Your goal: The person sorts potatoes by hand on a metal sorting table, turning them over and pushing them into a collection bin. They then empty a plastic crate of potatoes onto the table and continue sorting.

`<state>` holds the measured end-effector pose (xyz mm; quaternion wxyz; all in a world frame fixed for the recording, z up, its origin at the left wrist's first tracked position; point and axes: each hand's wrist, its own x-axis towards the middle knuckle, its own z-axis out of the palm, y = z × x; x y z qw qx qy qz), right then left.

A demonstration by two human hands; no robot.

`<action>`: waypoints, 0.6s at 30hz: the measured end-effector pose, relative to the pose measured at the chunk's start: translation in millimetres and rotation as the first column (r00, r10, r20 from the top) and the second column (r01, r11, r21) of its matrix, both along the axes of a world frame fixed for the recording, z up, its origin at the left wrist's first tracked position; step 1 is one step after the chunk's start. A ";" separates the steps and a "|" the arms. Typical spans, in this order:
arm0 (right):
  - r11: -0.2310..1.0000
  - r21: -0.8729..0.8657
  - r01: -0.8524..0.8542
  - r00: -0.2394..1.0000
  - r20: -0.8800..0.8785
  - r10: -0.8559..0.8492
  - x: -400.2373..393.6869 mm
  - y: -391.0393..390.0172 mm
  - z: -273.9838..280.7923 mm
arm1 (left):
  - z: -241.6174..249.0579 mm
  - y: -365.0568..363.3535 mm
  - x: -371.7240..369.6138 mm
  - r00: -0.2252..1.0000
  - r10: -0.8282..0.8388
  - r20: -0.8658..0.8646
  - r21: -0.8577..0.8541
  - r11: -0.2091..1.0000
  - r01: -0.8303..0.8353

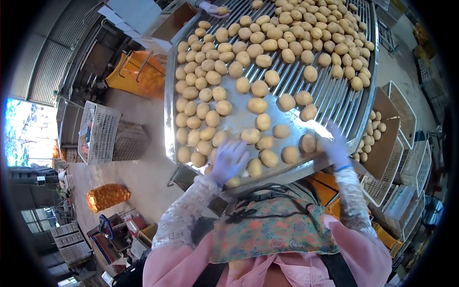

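My left hand [229,160], in a pale purple glove, lies with fingers stretched out over potatoes at the near edge of the metal sorting table [234,93]. Its fingertips point toward a potato [250,136] just ahead, and another potato [233,181] shows below the palm. My right hand [336,145], gloved the same way, is at the table's right near corner, smeared by motion. Beside its fingers sits a brownish potato [307,143]; I cannot tell whether the hand grips one. Many potatoes [210,79] cover the table's left side.
Metal rollers [334,103] carry a large heap of potatoes [306,31] at the far end. Another person's hand [213,8] holds a potato there. A cardboard-lined crate [386,129] with potatoes stands right. White crates [98,131] and a filled net sack [108,197] stand on the left floor.
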<state>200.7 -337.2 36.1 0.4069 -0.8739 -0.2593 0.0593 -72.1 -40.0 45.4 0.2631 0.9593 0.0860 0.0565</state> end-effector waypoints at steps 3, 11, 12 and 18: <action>0.834 -0.343 -0.433 0.861 0.115 0.495 -51.7 95.2 6.6 | -8.6 -20.1 75.3 0.997 0.049 0.061 0.157 0.986 -0.058; 0.967 0.056 -0.250 0.854 -0.457 0.247 -48.9 85.5 -28.3 | -28.1 -2.8 149.5 0.909 0.169 -0.380 0.091 0.985 -0.145; 0.994 0.057 -0.094 0.761 -0.639 0.109 -52.0 65.7 -21.7 | -32.3 -2.7 147.4 0.893 0.213 -0.396 0.125 0.976 -0.177; 0.380 0.498 0.779 0.119 -0.713 0.691 -69.2 -6.6 16.9 | 3.1 -116.6 156.8 0.995 -0.065 -0.077 -0.258 0.965 0.043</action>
